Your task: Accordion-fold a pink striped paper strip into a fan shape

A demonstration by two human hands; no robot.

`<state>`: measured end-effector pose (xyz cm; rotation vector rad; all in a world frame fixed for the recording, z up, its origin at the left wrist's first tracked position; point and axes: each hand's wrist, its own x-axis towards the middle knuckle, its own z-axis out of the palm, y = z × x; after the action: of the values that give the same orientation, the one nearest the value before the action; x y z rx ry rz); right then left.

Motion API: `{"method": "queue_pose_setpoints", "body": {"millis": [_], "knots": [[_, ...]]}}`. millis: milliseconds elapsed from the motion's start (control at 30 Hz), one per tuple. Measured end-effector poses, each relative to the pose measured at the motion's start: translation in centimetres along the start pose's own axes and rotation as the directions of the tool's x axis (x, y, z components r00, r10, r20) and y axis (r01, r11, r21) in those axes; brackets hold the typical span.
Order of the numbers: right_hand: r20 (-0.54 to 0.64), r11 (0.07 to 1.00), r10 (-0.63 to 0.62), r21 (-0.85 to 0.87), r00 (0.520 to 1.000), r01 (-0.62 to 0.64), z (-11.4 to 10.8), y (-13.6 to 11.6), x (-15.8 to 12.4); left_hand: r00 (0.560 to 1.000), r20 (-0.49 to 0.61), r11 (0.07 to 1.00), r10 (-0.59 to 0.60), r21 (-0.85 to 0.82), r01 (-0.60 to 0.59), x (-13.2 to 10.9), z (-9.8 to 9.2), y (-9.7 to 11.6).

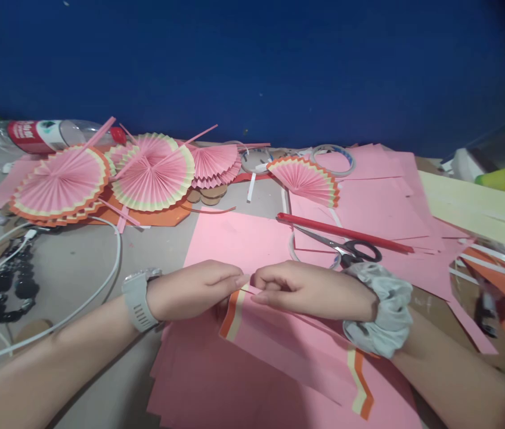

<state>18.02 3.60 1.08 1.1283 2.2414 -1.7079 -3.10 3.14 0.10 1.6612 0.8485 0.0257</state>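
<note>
My left hand, with a grey watch on its wrist, and my right hand, with a grey scrunchie on its wrist, meet at the centre. Both pinch the top edge of a pink paper strip that has orange and cream bands at its two ends. The strip is creased into folds and lies over a stack of pink sheets. Just beyond my right hand lie scissors with black handles and a red stick.
Several finished pink pleated paper fans lie at the back left, one more fan at back centre. A plastic bottle, tape rolls, a white cable, black beads and loose pink sheets surround them.
</note>
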Motion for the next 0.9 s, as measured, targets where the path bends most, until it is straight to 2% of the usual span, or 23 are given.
{"method": "queue_pose_setpoints", "body": {"millis": [133,233,500,900], "knots": [[0.023,0.998,-0.007,0.06,1.0,0.006,0.0,0.1,0.1,0.999,-0.031,0.996,0.011,0.088,-0.008,0.2,0.0,-0.1],[-0.043,0.998,-0.026,0.062,0.999,0.029,0.3,0.3,0.3,0.999,-0.028,0.992,0.022,0.125,-0.019,0.2,0.1,-0.1],[-0.071,0.999,-0.012,0.031,0.997,0.015,0.6,0.2,0.3,1.0,-0.005,0.998,-0.009,0.065,0.009,0.1,0.1,-0.1],[-0.163,0.999,-0.027,0.028,0.986,0.032,1.4,0.3,0.4,0.996,-0.079,0.996,-0.03,0.087,0.037,0.3,0.3,-0.1]]}}
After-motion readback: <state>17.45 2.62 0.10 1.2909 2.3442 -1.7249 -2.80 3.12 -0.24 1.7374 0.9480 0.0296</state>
